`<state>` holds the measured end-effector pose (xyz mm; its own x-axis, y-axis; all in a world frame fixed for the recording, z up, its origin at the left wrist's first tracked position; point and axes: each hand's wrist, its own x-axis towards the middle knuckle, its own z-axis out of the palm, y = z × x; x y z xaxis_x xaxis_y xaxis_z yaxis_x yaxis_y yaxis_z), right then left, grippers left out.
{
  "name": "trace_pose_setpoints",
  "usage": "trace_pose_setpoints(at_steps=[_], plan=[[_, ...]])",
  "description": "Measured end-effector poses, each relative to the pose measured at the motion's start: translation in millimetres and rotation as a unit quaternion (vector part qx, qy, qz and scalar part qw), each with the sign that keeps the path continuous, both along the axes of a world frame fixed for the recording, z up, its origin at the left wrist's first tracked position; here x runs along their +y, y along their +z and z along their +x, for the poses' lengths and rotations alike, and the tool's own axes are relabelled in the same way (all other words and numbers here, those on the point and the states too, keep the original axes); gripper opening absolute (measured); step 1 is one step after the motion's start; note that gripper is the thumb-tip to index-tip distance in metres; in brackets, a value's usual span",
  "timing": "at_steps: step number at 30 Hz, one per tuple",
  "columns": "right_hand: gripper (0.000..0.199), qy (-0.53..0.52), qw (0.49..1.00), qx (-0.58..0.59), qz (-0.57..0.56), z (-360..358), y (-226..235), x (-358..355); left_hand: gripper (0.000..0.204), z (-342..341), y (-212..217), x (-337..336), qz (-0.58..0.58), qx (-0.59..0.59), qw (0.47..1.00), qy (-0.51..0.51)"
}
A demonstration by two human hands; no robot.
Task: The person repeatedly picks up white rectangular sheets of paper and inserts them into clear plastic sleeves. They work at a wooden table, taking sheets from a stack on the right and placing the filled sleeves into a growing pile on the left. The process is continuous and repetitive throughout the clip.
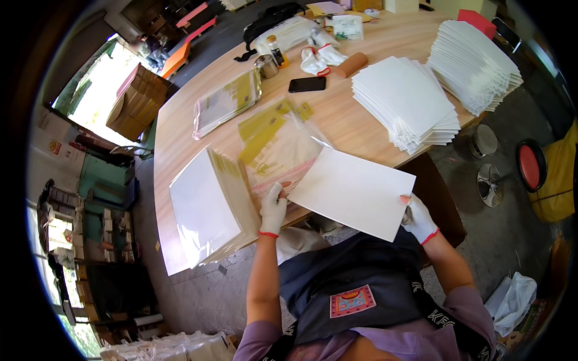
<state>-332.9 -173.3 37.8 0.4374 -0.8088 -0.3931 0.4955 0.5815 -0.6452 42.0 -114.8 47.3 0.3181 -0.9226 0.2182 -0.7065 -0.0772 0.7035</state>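
A flat white board (355,191) lies tilted over the table's near edge, its left corner at the mouth of a clear plastic bag (283,147) with yellow print. My right hand (418,219), in a white glove with a red cuff, grips the board's right edge, thumb on top. My left hand (274,208), gloved alike, is closed at the bag's near pinkish edge, right beside the board's corner. Its fingertips are partly hidden. To the left of it sits a thick stack of white boards in clear bags (208,207).
Two stacks of bare white boards (404,96) (472,63) stand at the table's right. Flat empty bags (227,102), a black phone (307,84), a glass jar (265,67), a bottle (276,51), white gloves (322,58) and a brown roll (351,65) lie farther back. A stool (490,183) stands right.
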Motion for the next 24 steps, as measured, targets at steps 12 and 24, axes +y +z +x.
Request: trace_pose_setpoints(at_steps=[12, 24], plan=[[0.038, -0.073, 0.995, -0.021, -0.057, 35, 0, 33, 0.041, -75, -17, 5, -0.267, 0.050, 0.932, 0.240], [0.029, 0.092, 0.991, 0.091, 0.042, 27, 28, 58, 0.033, -153, -121, 13, -0.067, 0.711, 0.692, 0.106]])
